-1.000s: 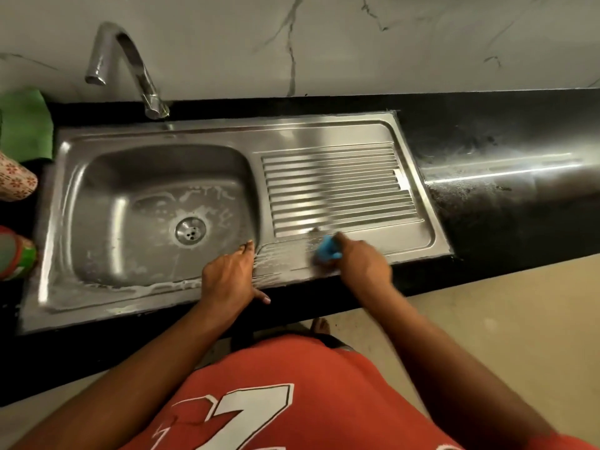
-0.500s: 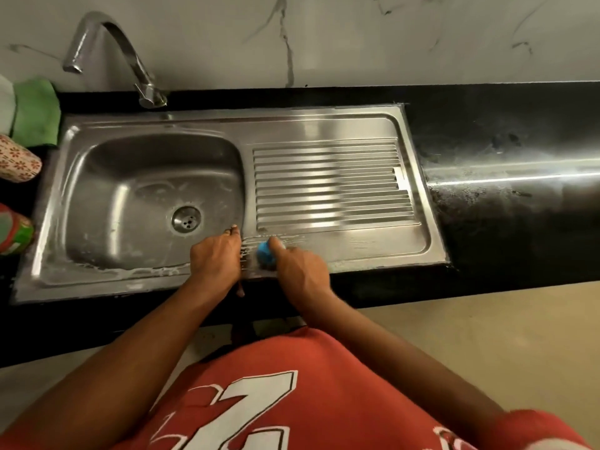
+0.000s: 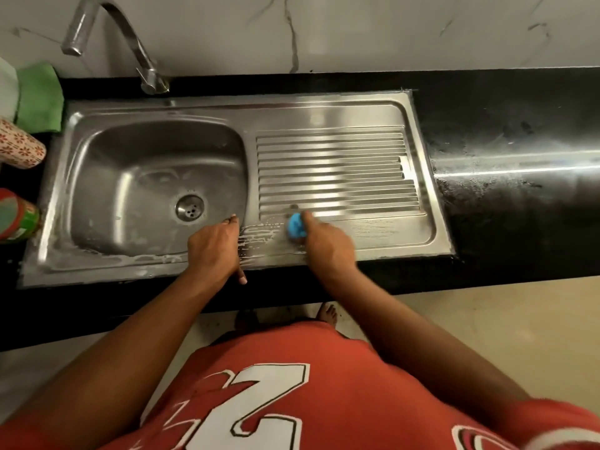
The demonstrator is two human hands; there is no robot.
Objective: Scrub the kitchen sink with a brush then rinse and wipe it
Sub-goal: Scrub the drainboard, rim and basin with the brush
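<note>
Gripping blue brush [image 3: 296,226], right hand [image 3: 328,245] presses it on soapy front strip of sink [image 3: 373,235] drainboard. On basin rim left hand [image 3: 212,246] rests, fingers loose. Red shirt [image 3: 341,384]: white numeral, apparently 2.

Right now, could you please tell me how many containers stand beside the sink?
2, both left of the sink: a flowered container by the green cloth, a red-and-green container nearer the front. Both are cut off, so more may be hidden.
</note>
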